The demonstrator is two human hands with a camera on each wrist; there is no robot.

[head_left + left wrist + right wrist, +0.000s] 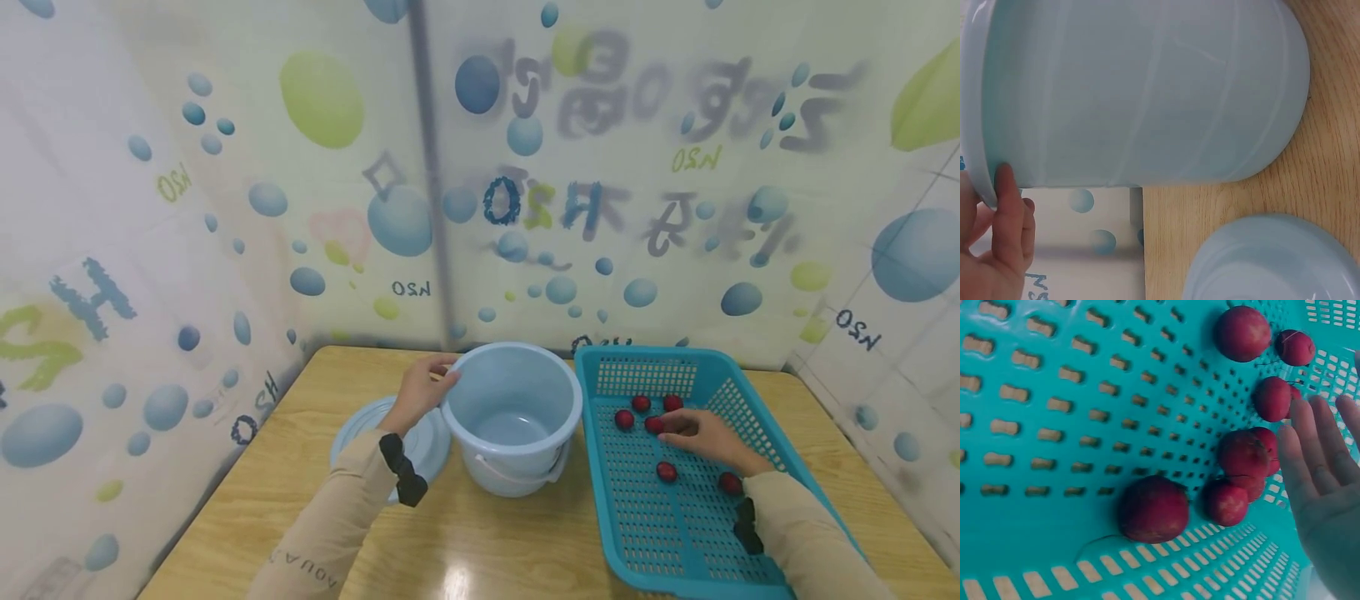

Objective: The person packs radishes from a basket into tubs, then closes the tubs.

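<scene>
My left hand (422, 392) pinches the rim of a light blue bucket (495, 471), which stands upright with no contents showing. In the left wrist view the thumb and fingers (1007, 222) straddle that rim. Over a turquoise basket (609, 500), my right hand (705, 437) reaches toward the small round red radishes inside. A radish (655, 425) sits right by its fingertips. The right wrist view has these fingers fairly straight, beside a cluster of radishes (1242, 453) with thin roots; a larger-looking radish (1154, 509) lies nearer the camera.
A round blue lid (433, 450) lies on the wooden table (420, 542), left of the bucket and partly behind the left forearm. The basket stands close to the bucket's right side. Bubble-patterned sheeting (360, 225) rises behind the table and on both sides.
</scene>
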